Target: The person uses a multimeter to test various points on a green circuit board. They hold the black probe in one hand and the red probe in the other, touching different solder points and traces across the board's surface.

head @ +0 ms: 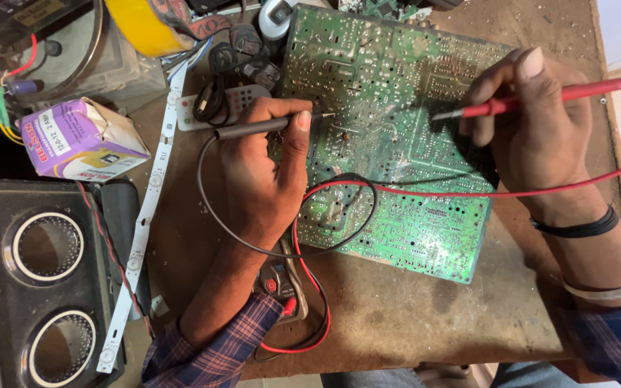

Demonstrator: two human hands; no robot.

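Circuit board (397, 144), green, solder side up, lay tilted across the brown desk (411, 316), between both hands. Left hand (260, 179) pinched a black probe (267, 126) pencil-style between thumb and forefinger, tip touching the board near its left-centre, wrist resting low, likely for steadiness. Right hand (533, 122) closed round a red probe (533, 100), tip down on the board's right-centre, well apart from the black tip. Black lead (213, 208) and red lead (468, 192) looped over the board and ran back to a meter (282, 284), mostly hidden under the left forearm, kept near the desk's front edge. Off to the left: white LED strip (145, 215), purple carton (80, 140), black speaker box (44, 280), yellow tape roll (145, 25).
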